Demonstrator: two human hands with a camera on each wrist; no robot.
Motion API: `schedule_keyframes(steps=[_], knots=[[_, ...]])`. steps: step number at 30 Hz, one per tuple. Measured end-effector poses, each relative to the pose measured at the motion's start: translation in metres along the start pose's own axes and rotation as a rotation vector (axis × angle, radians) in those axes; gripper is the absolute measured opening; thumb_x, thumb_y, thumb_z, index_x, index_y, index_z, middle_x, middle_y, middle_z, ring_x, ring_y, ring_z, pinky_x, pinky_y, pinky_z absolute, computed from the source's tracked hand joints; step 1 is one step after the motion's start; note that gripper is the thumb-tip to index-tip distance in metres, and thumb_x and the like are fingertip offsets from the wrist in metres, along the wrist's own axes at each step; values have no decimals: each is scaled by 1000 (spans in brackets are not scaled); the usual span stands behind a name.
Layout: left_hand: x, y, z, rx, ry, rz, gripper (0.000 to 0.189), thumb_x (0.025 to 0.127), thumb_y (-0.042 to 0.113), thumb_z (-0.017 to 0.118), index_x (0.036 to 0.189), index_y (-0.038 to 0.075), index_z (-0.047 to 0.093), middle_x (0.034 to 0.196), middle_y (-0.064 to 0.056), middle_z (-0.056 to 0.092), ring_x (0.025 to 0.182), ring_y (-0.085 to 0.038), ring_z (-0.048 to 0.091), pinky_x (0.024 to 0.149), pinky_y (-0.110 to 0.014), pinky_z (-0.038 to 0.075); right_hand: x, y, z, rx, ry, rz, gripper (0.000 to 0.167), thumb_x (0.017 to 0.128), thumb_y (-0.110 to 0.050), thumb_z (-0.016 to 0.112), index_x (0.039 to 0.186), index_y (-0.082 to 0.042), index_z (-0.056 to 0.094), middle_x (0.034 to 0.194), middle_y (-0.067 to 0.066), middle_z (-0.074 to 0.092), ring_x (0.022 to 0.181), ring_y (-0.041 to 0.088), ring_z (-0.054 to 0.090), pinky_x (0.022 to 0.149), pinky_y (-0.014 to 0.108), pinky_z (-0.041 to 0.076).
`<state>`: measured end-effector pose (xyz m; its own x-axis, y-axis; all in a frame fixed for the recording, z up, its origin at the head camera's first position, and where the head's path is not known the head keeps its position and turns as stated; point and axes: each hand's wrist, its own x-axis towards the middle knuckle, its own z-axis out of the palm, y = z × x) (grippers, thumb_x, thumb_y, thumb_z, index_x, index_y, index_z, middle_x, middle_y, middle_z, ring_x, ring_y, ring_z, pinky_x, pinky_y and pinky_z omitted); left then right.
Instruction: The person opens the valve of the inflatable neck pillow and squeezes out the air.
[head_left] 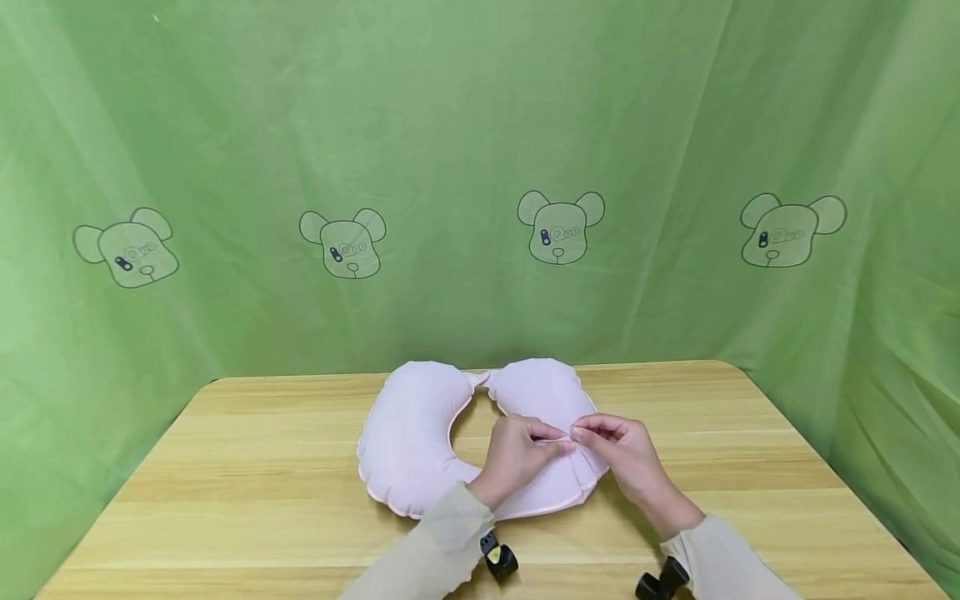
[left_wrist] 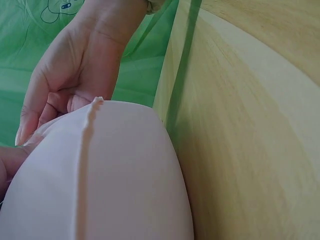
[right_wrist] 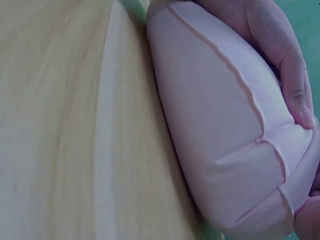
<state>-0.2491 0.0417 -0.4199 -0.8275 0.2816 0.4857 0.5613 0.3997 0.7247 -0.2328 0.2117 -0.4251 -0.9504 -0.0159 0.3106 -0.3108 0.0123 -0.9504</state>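
Observation:
A pale pink, puffed-up U-shaped neck pillow (head_left: 412, 417) lies on the table, its two rounded ends at the far side. My left hand (head_left: 516, 454) reaches over its right arm and pinches the cover between thumb and fingers. Just to the right, my right hand (head_left: 626, 454) pinches the same raised bit of cover, fingertips almost meeting the left ones. Creases run from that spot across the seam of the pillow (right_wrist: 215, 100) in the right wrist view. What lies between the fingertips is too small to make out.
The wood-grain table (head_left: 262, 467) has rounded far corners. A green curtain (head_left: 450, 125) printed with bear-head outlines hangs behind and at both sides. Black wrist cameras (head_left: 498, 558) sit below each sleeve near the table's front.

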Motion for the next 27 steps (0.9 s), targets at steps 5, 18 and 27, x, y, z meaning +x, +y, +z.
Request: schedule_keyframes(steps=[5, 18, 27], knots=[[0, 0, 1, -11, -1, -6, 10, 73, 19, 81, 76, 10, 77, 73, 1, 72, 71, 1, 63, 66, -12, 46, -1, -2, 0, -28, 11, 24, 15, 83, 2, 67, 90, 15, 64, 76, -5, 68, 68, 5, 59, 60, 16, 49], [1, -2, 0, -50, -14, -4, 10, 72, 16, 82, 76, 9, 77, 73, -1, 73, 69, 0, 64, 66, -12, 47, 2, 3, -9, -179, -46, -119, 14, 82, 1, 68, 89, 13, 65, 77, -8, 68, 68, 4, 56, 58, 16, 45], [1, -4, 1, -52, -22, -5, 9, 72, 15, 82, 76, 10, 77, 73, 0, 73, 71, 0, 65, 67, -12, 47, 1, 7, -12, -149, -67, -143, 5, 83, 0, 68, 87, 1, 70, 79, -7, 69, 68, 3, 56, 58, 17, 45]])
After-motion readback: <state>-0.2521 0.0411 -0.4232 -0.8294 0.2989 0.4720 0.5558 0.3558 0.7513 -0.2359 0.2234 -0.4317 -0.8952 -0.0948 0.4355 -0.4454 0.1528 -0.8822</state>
